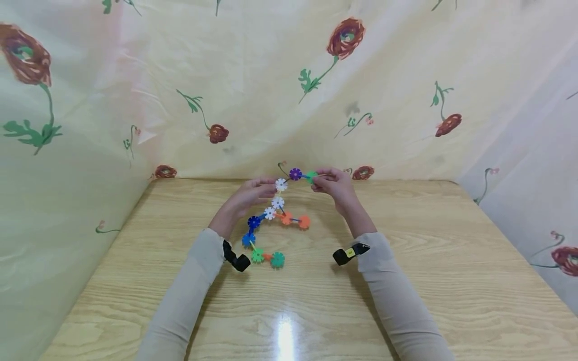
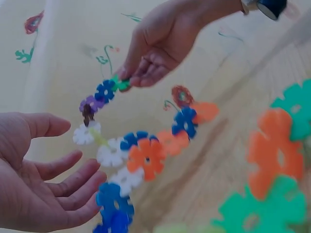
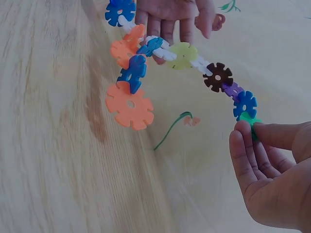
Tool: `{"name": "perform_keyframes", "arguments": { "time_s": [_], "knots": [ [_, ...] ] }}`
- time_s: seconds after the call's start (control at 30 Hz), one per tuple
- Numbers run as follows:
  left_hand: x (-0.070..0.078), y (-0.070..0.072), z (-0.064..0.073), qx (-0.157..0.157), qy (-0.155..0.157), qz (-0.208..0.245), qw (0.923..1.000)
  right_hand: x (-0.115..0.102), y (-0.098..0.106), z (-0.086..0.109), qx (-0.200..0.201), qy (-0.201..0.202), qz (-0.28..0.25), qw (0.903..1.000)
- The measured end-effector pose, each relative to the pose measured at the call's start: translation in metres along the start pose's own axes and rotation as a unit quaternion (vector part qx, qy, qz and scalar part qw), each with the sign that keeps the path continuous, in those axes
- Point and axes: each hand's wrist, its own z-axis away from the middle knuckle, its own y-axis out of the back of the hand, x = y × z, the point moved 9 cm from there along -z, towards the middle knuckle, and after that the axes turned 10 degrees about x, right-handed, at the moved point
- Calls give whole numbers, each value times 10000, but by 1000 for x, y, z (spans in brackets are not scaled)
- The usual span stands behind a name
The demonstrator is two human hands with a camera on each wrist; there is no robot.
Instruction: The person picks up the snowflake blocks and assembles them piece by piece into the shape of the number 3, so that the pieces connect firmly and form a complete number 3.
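Note:
A chain of notched plastic discs joins edge to edge in a curved shape with a side branch of orange discs. My right hand pinches the green disc at the chain's far end between thumb and fingers. Beside it come blue, purple and brown discs. My left hand has its fingers spread and relaxed, close beside the white discs, gripping nothing. The near end of the chain has another green disc linked by an orange one.
A glossy wood-grain table lies beneath the hands. Flower-printed cloth hangs behind it and along both sides. Each wrist wears a small black camera on a strap.

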Motion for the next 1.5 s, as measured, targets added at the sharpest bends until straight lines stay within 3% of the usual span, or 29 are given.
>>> {"name": "perform_keyframes", "arguments": {
  "time_s": [0.3,0.5,0.63,0.87,1.0,1.5],
  "knots": [
    [-15,7,6,-448,-27,-748,9962,-5,12,-3,23,-4,157,9999],
    [-26,15,17,-699,72,-1715,9827,-5,18,-3,-14,-26,283,9996],
    [-32,22,25,-854,184,-1983,9762,-6,21,-4,-41,19,278,9996],
    [-42,35,35,-1039,581,-1989,9728,-2,25,-4,-99,-32,332,9994],
    [-48,35,40,-1186,791,-1928,9708,5,27,-3,-141,-118,478,9987],
    [-57,26,42,-1016,741,-1623,9787,14,26,1,-486,-40,982,9940]
  ]
}}
